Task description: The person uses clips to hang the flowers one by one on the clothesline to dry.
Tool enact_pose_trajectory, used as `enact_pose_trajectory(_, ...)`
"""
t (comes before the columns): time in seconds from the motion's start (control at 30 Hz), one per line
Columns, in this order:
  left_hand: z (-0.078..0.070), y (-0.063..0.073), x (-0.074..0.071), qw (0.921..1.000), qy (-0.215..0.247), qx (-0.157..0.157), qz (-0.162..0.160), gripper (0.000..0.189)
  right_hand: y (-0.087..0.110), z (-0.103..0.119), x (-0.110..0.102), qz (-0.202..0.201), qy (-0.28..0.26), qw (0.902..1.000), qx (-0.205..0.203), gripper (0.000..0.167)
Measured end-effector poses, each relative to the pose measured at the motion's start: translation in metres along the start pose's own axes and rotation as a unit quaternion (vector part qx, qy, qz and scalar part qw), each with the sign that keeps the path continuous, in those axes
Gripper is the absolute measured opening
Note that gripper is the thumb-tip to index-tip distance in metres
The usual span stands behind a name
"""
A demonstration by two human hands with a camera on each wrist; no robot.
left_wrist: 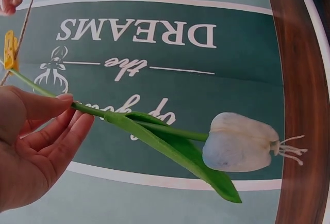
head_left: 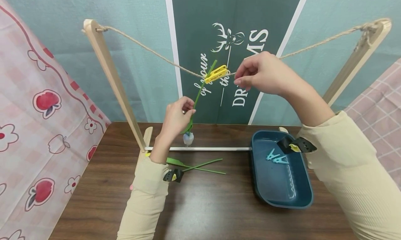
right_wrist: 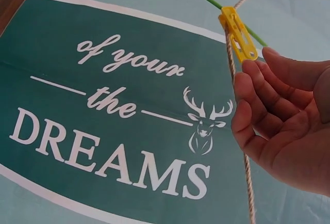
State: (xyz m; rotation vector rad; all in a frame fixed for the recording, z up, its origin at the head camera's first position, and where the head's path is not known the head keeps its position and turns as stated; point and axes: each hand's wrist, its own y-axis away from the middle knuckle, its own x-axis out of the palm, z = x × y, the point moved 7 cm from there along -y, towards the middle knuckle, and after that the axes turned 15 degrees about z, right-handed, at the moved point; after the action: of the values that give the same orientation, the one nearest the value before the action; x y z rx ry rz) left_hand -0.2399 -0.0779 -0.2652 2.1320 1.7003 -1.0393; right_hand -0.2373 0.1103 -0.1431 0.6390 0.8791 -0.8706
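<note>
A light blue-white artificial tulip (left_wrist: 240, 144) hangs head down, its green stem (head_left: 198, 94) pinched between the thumb and fingers of my left hand (head_left: 177, 116). Near the stem's upper end, a yellow clothespin (head_left: 216, 74) clips it to the twine (head_left: 141, 46). My right hand (head_left: 266, 73) is just right of the clothespin, its fingers loosely curled with nothing held. In the right wrist view the fingertips (right_wrist: 247, 72) are very close to the clothespin's handle end; whether they touch it I cannot tell.
Wooden posts (head_left: 112, 78) carry the twine, with a white rod (head_left: 216, 149) low between them. On the brown table (head_left: 203, 205) lie more green stems (head_left: 206, 169), partly behind my left arm. A dark blue tray (head_left: 266, 194) at right holds light blue clothespins (head_left: 280, 159).
</note>
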Motion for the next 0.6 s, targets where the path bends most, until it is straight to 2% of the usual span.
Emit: enact_pose_trajectory(0.6,0.007,0.0,0.006,0.9997,0.003,0.0,0.024,0.011,0.01,-0.031,0.017,0.019,-0.018,0.9997,0.001,0.014)
